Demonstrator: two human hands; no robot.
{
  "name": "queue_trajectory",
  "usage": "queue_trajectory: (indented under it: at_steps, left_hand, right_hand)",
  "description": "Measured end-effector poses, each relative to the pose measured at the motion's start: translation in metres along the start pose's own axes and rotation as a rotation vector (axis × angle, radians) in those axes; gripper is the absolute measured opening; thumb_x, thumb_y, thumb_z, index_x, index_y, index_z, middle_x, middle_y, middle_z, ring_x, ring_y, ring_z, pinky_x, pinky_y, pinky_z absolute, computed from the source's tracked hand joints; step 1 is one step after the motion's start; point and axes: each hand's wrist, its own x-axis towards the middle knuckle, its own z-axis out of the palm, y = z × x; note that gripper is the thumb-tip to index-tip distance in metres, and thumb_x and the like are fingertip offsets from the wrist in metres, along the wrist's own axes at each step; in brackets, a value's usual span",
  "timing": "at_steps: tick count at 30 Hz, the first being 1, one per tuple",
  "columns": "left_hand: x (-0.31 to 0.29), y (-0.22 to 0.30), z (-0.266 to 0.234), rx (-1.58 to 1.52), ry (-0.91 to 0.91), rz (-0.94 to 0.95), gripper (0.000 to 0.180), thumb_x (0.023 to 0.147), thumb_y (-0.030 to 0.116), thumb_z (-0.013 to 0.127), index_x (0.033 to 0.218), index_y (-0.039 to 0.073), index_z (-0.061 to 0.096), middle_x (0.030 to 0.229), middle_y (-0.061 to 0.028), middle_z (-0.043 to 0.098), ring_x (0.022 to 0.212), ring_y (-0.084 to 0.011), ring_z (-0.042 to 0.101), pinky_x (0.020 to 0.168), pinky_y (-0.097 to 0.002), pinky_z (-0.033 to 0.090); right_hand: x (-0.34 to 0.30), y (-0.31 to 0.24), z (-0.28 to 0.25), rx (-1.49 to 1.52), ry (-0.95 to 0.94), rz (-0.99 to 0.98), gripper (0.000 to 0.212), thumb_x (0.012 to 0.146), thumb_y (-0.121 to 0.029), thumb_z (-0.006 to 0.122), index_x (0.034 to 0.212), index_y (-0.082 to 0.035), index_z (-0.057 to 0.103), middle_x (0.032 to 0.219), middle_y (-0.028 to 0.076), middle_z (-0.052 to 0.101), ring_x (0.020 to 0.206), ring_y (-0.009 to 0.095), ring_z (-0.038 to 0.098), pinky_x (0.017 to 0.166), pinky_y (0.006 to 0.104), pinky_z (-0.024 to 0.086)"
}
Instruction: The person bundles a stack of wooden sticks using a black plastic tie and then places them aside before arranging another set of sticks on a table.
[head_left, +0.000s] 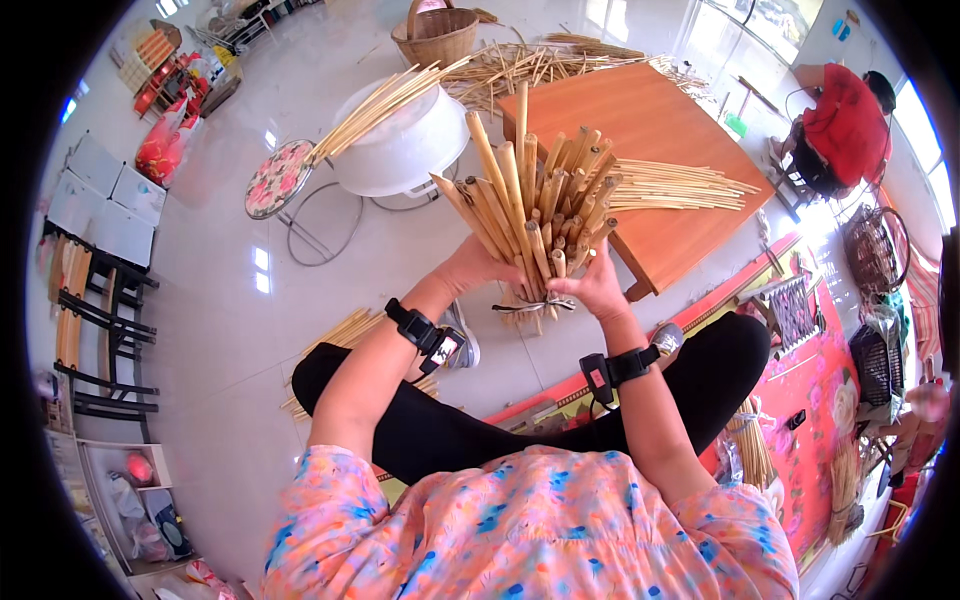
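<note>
A bundle of thick cut reed stalks (540, 195) stands upright between my two hands, its cut ends fanning out toward me. A dark and light tie (535, 304) runs around its lower part. My left hand (482, 266) wraps the bundle's left side just above the tie. On the opposite side my right hand (594, 284) grips it, thumb pressed in near the tie. The palms and some fingers are hidden behind the stalks.
An orange-brown table (670, 120) bears thin reeds (680, 187). Further left, more reeds (390, 108) lie across a white tub (400, 150) and a floral stool (279, 178). Loose stalks (530, 68) and a wicker basket (436, 38) lie beyond. A person in red (848, 130) sits at right.
</note>
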Motion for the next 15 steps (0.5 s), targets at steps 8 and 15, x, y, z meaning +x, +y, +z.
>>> queue_trajectory:
  at_steps: [8, 15]
  left_hand:
    - [0.019, 0.079, 0.058, 0.031, 0.379, 0.556, 0.102, 0.072, 0.050, 0.074, 0.145, 0.012, 0.014, 0.138, -0.0109, 0.039, 0.122, -0.0195, 0.044, 0.100, -0.0330, 0.038]
    - [0.035, 0.041, 0.072, 0.391, 0.372, 0.512, 0.065, 0.092, 0.035, 0.055, 0.140, 0.002, 0.028, 0.136, -0.0151, 0.042, 0.127, -0.0237, 0.039, 0.105, -0.0341, 0.030]
  right_hand:
    - [0.002, -0.075, -0.007, 0.285, 0.096, -0.214, 0.131, 0.053, -0.051, 0.085, 0.146, -0.010, 0.002, 0.146, 0.020, 0.020, 0.135, 0.030, 0.025, 0.110, 0.0405, 0.025]
    - [0.008, -0.063, -0.010, 0.288, 0.386, -0.241, 0.069, 0.082, -0.010, 0.060, 0.139, -0.009, 0.022, 0.115, 0.010, 0.046, 0.092, 0.014, 0.053, 0.082, 0.0271, 0.045]
